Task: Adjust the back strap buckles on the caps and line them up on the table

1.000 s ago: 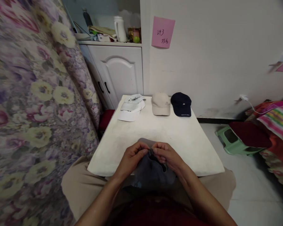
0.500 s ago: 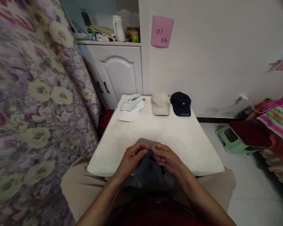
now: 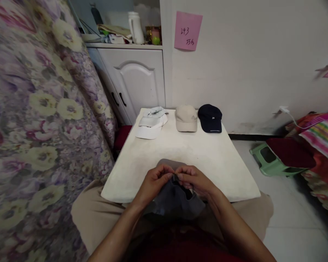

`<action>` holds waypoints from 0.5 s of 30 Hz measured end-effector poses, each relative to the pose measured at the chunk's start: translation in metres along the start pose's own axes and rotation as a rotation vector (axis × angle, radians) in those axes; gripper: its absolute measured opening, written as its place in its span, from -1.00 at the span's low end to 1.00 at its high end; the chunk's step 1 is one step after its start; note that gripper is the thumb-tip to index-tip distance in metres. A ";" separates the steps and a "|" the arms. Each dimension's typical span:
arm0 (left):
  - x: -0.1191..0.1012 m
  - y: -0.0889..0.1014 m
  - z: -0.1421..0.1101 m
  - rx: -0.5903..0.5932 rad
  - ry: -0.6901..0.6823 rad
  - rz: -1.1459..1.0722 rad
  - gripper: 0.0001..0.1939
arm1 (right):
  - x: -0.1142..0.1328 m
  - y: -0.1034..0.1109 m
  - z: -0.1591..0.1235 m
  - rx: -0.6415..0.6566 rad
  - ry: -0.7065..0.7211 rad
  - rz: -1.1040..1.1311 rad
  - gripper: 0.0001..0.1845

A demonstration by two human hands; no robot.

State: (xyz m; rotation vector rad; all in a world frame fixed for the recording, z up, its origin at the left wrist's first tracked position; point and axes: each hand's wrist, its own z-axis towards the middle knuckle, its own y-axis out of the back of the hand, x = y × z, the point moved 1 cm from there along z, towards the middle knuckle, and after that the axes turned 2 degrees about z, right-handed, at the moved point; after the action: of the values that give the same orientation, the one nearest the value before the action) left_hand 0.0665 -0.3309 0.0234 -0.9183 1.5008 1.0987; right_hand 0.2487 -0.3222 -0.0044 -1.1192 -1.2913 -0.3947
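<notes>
A dark grey baseball cap [image 3: 177, 203] is held at the table's near edge, its brim [image 3: 171, 162] facing away from me. My left hand [image 3: 157, 182] pinches the cap's back strap between thumb and fingers. Close against it, my right hand [image 3: 195, 180] pinches the strap's other side at a small buckle [image 3: 175, 177]. The strap's fine details are too small to make out. Farther back on the table lie a pair of white and pale grey caps [image 3: 150, 125], one on the other, a beige cap [image 3: 186, 120] and a navy cap [image 3: 210, 119].
The cream-topped table [image 3: 142, 167] stands against a wall with a pink note [image 3: 188, 31]. A floral curtain [image 3: 43, 145] hangs on the left beside a white cabinet [image 3: 142, 80]. On the right are a green stool [image 3: 273, 160] and a striped cloth [image 3: 322, 134].
The strap opening on the grey cap looks wider and the cap's body has turned slightly. Both hands stay pinched at the strap. The camera view has shifted a little.
</notes>
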 end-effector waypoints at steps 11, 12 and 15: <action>-0.003 -0.002 -0.003 0.027 0.050 -0.031 -0.86 | -0.004 -0.003 0.000 0.004 0.079 0.095 -0.80; -0.002 -0.001 -0.003 0.031 0.049 -0.033 -0.86 | -0.005 -0.003 0.001 0.000 0.083 0.101 -0.79; 0.001 -0.001 -0.002 0.046 0.032 -0.045 -0.86 | -0.008 -0.004 0.001 -0.013 0.089 0.117 -0.77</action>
State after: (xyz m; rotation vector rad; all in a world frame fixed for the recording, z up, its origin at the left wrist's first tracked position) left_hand 0.0669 -0.3333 0.0218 -0.9376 1.5185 1.0168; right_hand 0.2426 -0.3255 -0.0102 -1.1692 -1.1412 -0.3627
